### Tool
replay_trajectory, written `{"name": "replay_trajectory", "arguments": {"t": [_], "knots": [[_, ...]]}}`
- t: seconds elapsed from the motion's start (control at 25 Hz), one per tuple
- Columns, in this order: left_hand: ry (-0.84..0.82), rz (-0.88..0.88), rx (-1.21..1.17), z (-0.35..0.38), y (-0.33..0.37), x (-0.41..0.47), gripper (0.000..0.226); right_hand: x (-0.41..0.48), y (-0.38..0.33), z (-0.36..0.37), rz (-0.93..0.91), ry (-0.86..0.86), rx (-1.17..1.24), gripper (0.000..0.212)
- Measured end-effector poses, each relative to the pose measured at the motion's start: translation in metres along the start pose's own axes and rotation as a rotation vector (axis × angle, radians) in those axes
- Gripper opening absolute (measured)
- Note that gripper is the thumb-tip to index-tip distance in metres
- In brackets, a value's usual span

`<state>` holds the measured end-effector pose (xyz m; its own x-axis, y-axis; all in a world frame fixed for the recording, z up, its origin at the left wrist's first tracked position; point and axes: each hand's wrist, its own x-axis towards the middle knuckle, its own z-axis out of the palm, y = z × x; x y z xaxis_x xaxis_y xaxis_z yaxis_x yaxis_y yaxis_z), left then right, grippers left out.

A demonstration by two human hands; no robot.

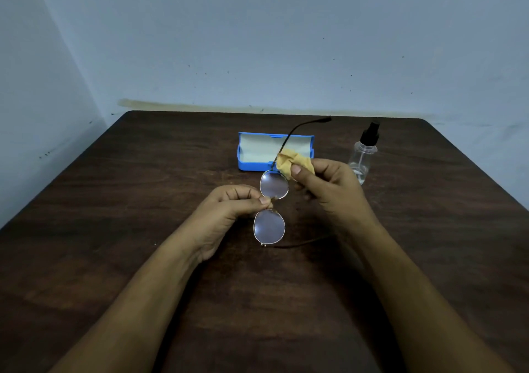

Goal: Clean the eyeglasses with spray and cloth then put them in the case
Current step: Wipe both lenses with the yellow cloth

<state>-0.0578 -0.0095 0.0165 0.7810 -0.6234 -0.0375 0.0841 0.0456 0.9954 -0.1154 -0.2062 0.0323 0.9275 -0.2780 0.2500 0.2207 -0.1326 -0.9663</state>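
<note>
- Fingers (252, 193) of L hand (234, 205) pinched together on the bridge of the eyeglasses (269, 226), thumb on top. Frame is held off the table (114, 229), turned end-on: one lens just beyond the pinch, the other just on the near side of it.
- R hand (329, 183) fingers curled, clamped on the bunched yellow cloth (287, 160), thumb pressing it. Cloth sits at the far lens's outer edge / hinge area, touching the frame there. Can't tell if it's on the glass itself.
- Both temples unfolded. One runs up and away past the cloth, across the case; the other trails toward the R forearm.
- Spray bottle (363, 155) upright on the table, just right of the R fingers, partly hidden behind that hand, black pump on. Nobody's holding it.
- Case (249, 166) blue, lid open, just beyond both sets of fingers. Pale lining shows, nothing inside.
- Status, my read: wipe stage, approx mid-task. Spray step prob done since the bottle's parked and the cloth's in hand, but no droplets visible, so not confirmed. Lenses look hazy/glary, can't judge how clean.
- Left to do: finish wiping both lenses, drop the cloth, fold temples, set glasses in the case, close lid if req'd.
</note>
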Motion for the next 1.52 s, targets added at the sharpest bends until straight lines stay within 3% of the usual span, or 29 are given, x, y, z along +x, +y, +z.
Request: {"name": "replay_trajectory", "arguments": {"t": [0.2,0.44,0.56,0.72,0.84,1.04,1.2,1.4,1.52], "knots": [[-0.096,0.003,0.004,0.002,0.003,-0.002,0.009,0.001,0.007,0.007,-0.091,-0.087,-0.060,0.025],[-0.101,-0.013,0.033,0.002,0.005,-0.004,0.006,-0.002,0.004,0.010,-0.023,-0.153,0.112,0.007],[-0.109,-0.012,0.054,0.003,0.004,-0.004,0.007,-0.003,0.002,0.013,-0.046,-0.115,0.062,0.005],[-0.105,-0.008,0.085,0.003,0.004,-0.004,0.008,-0.001,0.008,0.011,-0.129,0.005,-0.098,0.018],[-0.089,-0.016,0.038,0.001,0.005,-0.004,0.008,0.000,0.009,0.012,-0.192,0.006,-0.183,0.006],[-0.073,-0.032,0.047,0.002,0.004,-0.003,0.009,0.000,0.005,0.010,-0.186,0.015,-0.016,0.012],[-0.053,-0.037,0.063,0.004,0.005,-0.003,0.006,0.000,0.003,0.014,-0.155,0.037,-0.023,0.009],[-0.036,-0.059,0.086,0.005,0.006,-0.002,0.007,0.002,-0.003,0.013,-0.230,0.126,0.112,0.011],[0.036,-0.068,0.033,0.006,0.007,-0.002,0.009,0.001,-0.003,0.010,-0.153,0.102,0.163,0.012]]}}
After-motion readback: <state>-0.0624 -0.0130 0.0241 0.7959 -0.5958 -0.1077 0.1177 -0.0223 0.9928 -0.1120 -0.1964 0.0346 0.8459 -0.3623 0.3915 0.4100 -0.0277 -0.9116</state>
